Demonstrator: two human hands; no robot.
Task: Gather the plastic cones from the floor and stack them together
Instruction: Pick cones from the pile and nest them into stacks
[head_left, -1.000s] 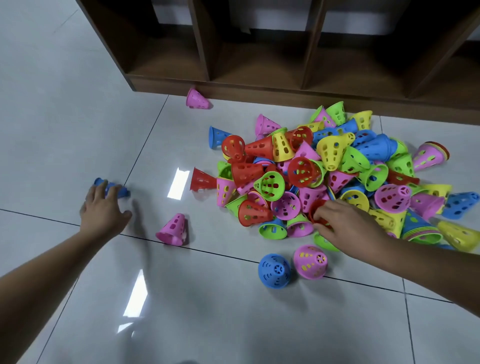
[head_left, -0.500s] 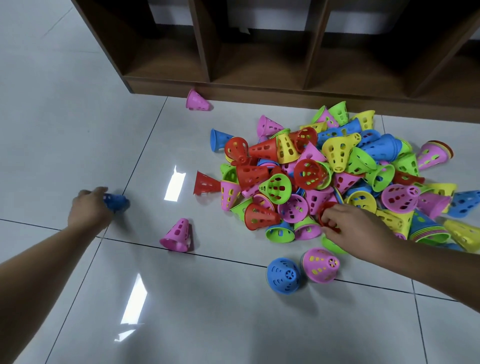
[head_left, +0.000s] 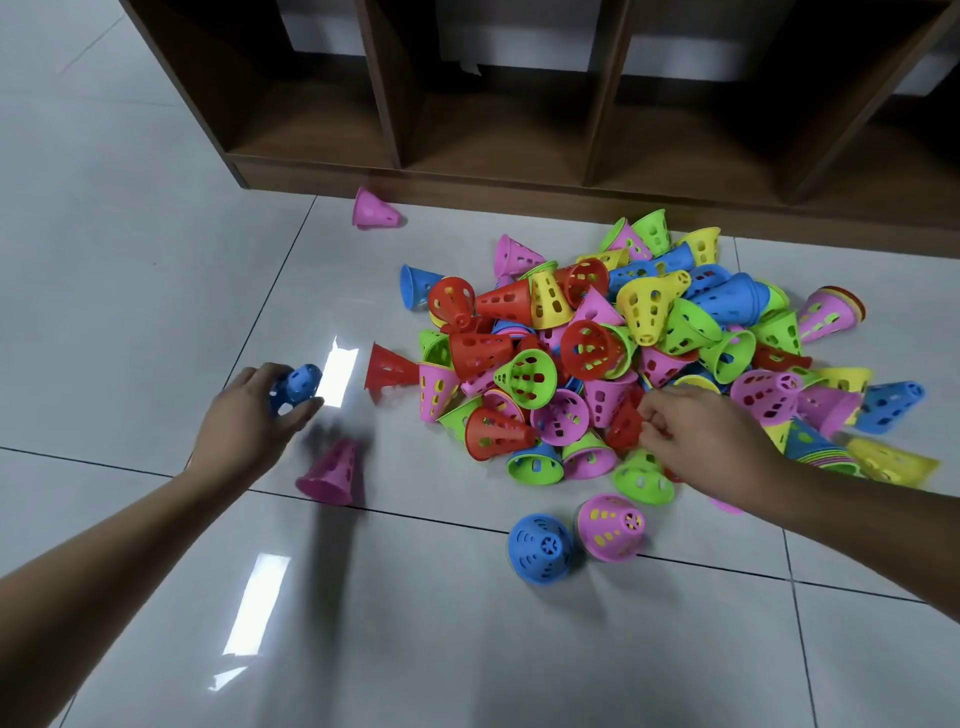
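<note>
Clearly the coming move turns on bringing two cones together across a gap. The left hand (head_left: 244, 421) is out over open floor (head_left: 156, 260), well to the left of the pile (head_left: 597, 353), with its fingers (head_left: 306, 410) curled round a blue cone (head_left: 300, 384). That cone's narrow, closed end points away from the palm, up and to the right towards the pile, so its wide mouth appears to face back into the hand.

The right hand (head_left: 711, 441) is at the near edge of the pile, its fingertips pinched on a red cone (head_left: 626, 423) that is wedged among pink and green ones. Most of that cone is covered, so I cannot tell which way its long axis runs.

To nest the pair, I judge that one cone's tip must face the other's mouth. The blue cone lies straight left of the red one, and its tip already points roughly that way.

A pink cone (head_left: 332, 475) stands upright on its wide mouth on the floor just below the left hand, on the near side. It is far closer to that hand than to the right one, so it looks like the left hand's easiest next pick. Another pink cone lies alone by the foot of the shelf unit (head_left: 467, 171), well apart from both hands.
</note>
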